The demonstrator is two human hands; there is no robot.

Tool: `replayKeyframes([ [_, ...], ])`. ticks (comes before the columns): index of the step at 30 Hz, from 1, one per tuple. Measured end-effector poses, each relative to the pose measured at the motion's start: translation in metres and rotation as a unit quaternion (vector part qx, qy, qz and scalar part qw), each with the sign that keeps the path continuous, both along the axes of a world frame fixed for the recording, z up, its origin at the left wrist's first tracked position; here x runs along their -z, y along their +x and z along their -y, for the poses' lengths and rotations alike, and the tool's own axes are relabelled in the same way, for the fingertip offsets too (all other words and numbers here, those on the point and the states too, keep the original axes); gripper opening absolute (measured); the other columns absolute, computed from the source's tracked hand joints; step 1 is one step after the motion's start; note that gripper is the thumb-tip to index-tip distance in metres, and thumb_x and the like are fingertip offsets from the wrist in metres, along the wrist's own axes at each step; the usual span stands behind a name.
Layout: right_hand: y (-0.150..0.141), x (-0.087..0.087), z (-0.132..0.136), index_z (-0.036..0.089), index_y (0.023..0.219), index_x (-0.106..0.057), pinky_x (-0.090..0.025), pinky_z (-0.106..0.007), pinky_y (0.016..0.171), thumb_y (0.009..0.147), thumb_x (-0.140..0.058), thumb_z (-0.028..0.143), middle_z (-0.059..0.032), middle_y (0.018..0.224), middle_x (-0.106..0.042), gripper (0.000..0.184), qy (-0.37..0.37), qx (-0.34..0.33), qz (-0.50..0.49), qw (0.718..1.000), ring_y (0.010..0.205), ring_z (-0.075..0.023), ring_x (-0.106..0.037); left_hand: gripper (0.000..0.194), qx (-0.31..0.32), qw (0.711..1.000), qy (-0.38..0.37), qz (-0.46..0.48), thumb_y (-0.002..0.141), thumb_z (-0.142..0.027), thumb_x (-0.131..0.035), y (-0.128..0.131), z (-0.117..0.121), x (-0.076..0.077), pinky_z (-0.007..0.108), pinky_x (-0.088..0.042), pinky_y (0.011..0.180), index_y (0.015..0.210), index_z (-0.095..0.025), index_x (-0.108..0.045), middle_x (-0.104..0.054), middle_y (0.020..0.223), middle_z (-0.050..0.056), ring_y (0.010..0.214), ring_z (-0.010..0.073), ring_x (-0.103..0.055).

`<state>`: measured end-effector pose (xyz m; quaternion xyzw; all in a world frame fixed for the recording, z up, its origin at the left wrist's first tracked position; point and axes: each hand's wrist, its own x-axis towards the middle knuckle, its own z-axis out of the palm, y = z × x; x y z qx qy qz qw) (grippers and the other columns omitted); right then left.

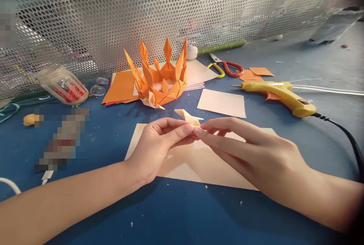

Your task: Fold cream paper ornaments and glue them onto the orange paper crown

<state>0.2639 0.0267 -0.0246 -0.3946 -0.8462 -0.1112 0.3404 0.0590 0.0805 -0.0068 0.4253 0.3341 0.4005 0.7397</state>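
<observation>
Between my two hands is a small cream folded-paper piece (188,117) with pointed flaps, held over a cream sheet of paper (182,165). My left hand (162,138) pinches it between thumb and fingers. From the other side, my right hand (250,146) has its fingertips closed on the same piece, and the fingers hide its lower part. Behind it stands an orange folded-paper crown (170,72) with tall points. A similar cream folded piece (152,101) rests against the crown's front. To the right lies a cream paper square (222,102).
A yellow glue gun (278,92) lies at right, its black cord running toward me. Beyond are red-handled scissors (231,68), orange paper squares (251,73) and a green stick (222,47). At left are a tilted jar (64,85), glasses (98,89) and orange paper (118,87). Perforated metal (113,17) backs the table.
</observation>
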Motion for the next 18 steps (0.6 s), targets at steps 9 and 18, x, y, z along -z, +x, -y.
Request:
replayKeyframes([
  [9,-0.009,-0.018,-0.006,0.027,0.093,-0.08,-0.058,-0.02,0.061,0.1,-0.064,0.031,-0.001,0.091,-0.079,0.018,-0.21,-0.003,-0.205,0.956,0.074,-0.0132,-0.074,0.012,0.005,1.0,-0.002,-0.027,0.08,-0.024,-0.091,0.0,0.001,-0.002,0.016,-0.063,0.075,0.077,-0.02,-0.081,-0.082,0.076,-0.002,0.073,0.01,-0.078],
  [18,-0.013,-0.019,-0.007,0.03,0.085,-0.082,-0.061,-0.023,0.067,0.089,-0.075,0.039,0.0005,0.083,-0.081,0.012,-0.332,0.009,-0.338,0.881,0.077,-0.0169,-0.077,0.019,-0.007,0.997,0.014,-0.07,0.074,-0.027,-0.093,-0.001,0.002,-0.001,0.028,-0.065,0.079,0.074,-0.018,-0.076,-0.081,0.075,0.001,0.071,0.016,-0.078],
])
